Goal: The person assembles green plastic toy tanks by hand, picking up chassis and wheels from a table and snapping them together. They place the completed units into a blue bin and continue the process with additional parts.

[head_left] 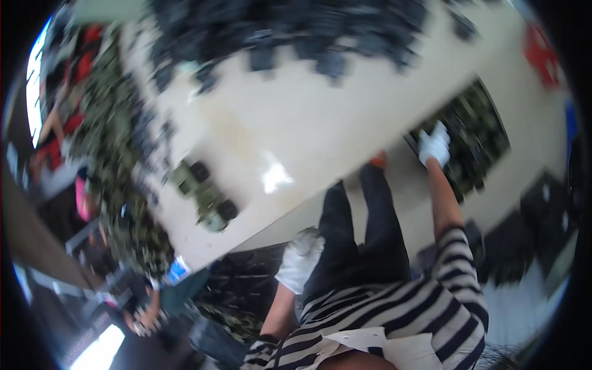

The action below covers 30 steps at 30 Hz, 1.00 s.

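Observation:
My right hand [435, 145], in a white glove, reaches over a dark crate [501, 117] of olive-green and dark parts [473, 123] on the floor at the right. Its fingers look apart, though blurred, and no held thing shows. My left hand [301, 259], also gloved in white, hovers in front of my legs below the table's near edge. Its fingers are curled closed; anything inside them is hidden. On the pale table [296, 117] lies an olive-green piece with dark round parts [203, 196], like a toy vehicle, apart from both hands.
Dark parts [290, 31] are heaped along the table's far side. A long pile of olive-green parts [111, 142] covers its left side, with other people beyond. A blue and white packet [177, 271] sits at the left corner. Dark crates [542, 209] stand at the right, and a red object [541, 55] lies beyond.

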Tool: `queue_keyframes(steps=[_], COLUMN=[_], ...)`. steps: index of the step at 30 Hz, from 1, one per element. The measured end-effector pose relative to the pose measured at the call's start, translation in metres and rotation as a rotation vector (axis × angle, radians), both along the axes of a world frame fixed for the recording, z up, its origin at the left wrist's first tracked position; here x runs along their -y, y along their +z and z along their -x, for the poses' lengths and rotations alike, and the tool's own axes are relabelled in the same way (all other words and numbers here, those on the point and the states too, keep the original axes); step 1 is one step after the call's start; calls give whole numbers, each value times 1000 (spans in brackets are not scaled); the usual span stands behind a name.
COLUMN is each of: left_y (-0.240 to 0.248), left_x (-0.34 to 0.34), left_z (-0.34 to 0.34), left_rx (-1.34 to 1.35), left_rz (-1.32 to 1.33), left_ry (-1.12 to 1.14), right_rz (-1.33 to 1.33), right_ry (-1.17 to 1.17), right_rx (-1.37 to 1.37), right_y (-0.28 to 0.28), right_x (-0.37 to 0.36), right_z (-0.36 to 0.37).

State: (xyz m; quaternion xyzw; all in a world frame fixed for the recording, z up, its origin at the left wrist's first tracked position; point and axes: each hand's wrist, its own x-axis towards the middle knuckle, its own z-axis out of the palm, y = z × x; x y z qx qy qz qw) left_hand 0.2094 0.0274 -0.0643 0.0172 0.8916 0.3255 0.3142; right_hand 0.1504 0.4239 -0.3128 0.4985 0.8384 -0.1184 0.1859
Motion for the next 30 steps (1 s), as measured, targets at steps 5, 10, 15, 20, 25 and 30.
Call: queue_keyframes(steps=[5, 10, 15, 20, 25, 30], left_y=[-3, 21, 74, 55, 20, 44], left_x=[-5, -9, 42, 115, 168, 173], left_z=[4, 28, 77, 136, 147, 154], left_rx=[-72, -174, -854, -458, -38, -50], left_rz=[7, -207, 182, -39, -672, -274], left_ry=[-104, 13, 279, 922, 944, 714], right_rz=[44, 487, 1221, 1552, 690, 384], right_ry=[212, 742, 557, 681, 1446, 1718], right_rx=[-38, -25, 531, 49, -724, -788], right_y=[-18, 33, 201, 282, 295, 251], right_x=[5, 38, 125, 196, 312, 385], right_z=[-36, -47, 39, 117, 188, 218])
